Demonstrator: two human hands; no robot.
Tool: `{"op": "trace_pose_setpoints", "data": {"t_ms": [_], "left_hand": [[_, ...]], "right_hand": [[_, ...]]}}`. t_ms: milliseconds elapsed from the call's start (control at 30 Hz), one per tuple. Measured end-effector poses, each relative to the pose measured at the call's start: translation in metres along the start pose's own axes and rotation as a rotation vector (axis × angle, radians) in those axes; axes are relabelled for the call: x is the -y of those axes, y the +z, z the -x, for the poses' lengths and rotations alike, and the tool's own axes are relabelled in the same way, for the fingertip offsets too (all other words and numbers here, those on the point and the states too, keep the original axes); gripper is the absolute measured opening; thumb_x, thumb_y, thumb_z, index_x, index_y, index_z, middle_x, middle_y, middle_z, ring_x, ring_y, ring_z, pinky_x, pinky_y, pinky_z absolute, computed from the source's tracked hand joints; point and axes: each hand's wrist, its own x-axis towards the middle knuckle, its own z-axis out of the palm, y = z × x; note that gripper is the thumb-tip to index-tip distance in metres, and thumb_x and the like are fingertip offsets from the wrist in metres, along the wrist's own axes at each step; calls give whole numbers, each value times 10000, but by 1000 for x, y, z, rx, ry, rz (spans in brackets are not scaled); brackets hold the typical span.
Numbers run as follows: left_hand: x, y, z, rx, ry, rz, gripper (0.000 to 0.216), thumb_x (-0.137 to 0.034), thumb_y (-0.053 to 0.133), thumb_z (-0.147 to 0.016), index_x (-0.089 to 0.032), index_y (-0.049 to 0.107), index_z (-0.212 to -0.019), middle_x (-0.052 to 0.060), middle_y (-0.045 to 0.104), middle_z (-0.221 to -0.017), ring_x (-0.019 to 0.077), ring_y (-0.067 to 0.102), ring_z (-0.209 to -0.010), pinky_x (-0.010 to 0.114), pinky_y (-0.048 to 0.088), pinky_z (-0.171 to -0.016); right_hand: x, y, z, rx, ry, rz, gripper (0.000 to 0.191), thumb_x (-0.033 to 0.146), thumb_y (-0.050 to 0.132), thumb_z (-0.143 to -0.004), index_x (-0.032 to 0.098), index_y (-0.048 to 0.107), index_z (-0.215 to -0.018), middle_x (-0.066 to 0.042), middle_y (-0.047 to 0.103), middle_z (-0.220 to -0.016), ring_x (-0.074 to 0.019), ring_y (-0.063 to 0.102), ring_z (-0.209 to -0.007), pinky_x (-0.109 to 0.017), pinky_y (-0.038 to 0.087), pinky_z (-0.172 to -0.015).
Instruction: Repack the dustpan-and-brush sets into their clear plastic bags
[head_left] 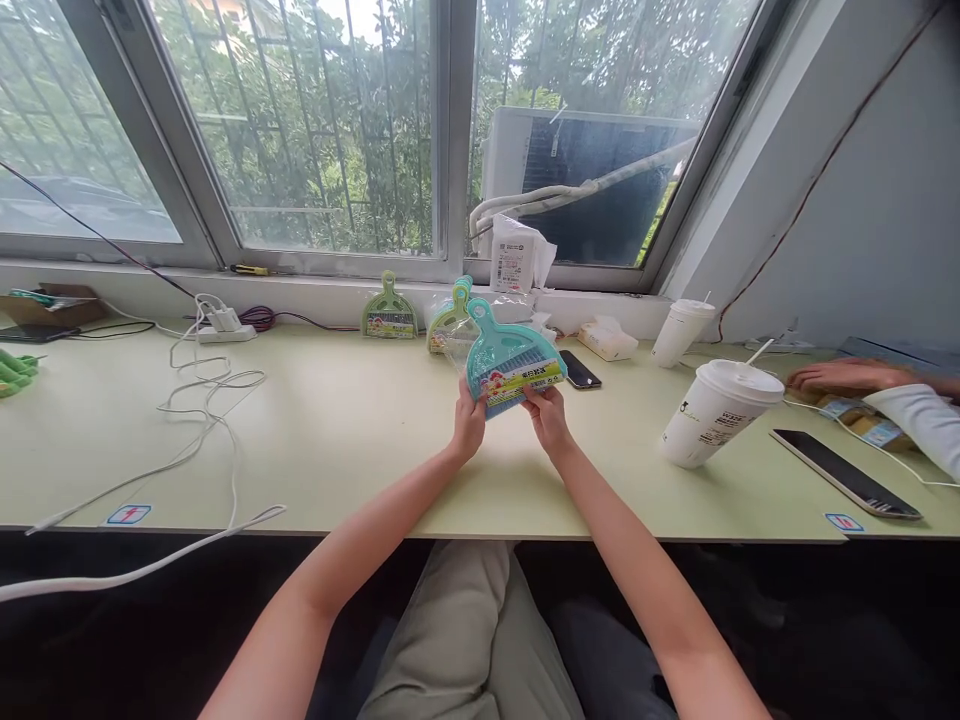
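Note:
A packaged turquoise mini dustpan and brush set [513, 352], wrapped in clear plastic with a yellow printed label, is held up above the table, its handle pointing up and to the left. My left hand [469, 420] is closed on its lower left corner. On the lower right edge, my right hand [548, 416] grips it with the fingers partly hidden behind. Just beyond it, more packaged dustpan sets [448, 325] in green and turquoise lean at the window ledge. A single green dustpan set [388, 312] stands apart to their left.
Right of my hands are a black phone [579, 370], a tissue pack [607, 338], two white cups [712, 415] with straws, and a larger phone [844, 472]. Another person's hand [847, 376] rests at far right. Loose white cables [217, 385] and a power strip [225, 328] lie left.

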Motion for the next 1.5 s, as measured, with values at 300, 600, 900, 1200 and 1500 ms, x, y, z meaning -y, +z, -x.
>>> {"op": "trace_pose_setpoints", "data": {"t_ms": [300, 600, 900, 1200, 1500], "left_hand": [[-16, -1, 6, 71, 19, 8, 750, -478, 604, -832, -239, 247, -1446, 88, 569, -1287, 248, 536, -1179, 366, 417, -985], [-12, -1, -8, 203, -324, 437, 543, -459, 713, -718, -141, 632, -1150, 118, 646, -1208, 328, 551, -1168, 440, 400, -1002], [-1, -6, -8, 280, -462, 293, 576, -447, 765, -636, -136, 655, -1107, 128, 689, -1100, 290, 629, -984, 373, 460, -812], [5, -12, -17, 329, -484, 219, 555, -438, 759, -622, -136, 649, -1075, 116, 705, -1018, 237, 653, -844, 328, 477, -701], [5, -17, -18, 370, -573, 214, 483, -319, 762, -600, -145, 668, -1041, 109, 706, -1037, 259, 658, -902, 359, 507, -754]], "right_hand": [[3, -3, -2, 50, -5, -16, 438, 294, 798, -616, 211, 642, -1017, -42, 676, -1100, -243, 612, -1098, -398, 550, -926], [1, -1, 0, 51, 17, 21, 374, 286, 804, -615, 193, 652, -944, -52, 693, -1041, -259, 621, -1082, -422, 550, -931], [-3, -19, -15, -5, 210, 25, 330, 212, 808, -587, 172, 646, -872, -61, 711, -984, -240, 660, -988, -393, 559, -916], [-7, -24, -22, -183, 149, -64, 213, 359, 684, -738, 203, 643, -877, -37, 717, -933, -200, 675, -939, -340, 596, -813], [-11, -33, -24, -235, 49, 6, 312, 433, 751, -650, 210, 602, -811, -30, 711, -860, -213, 675, -892, -354, 595, -759]]}}
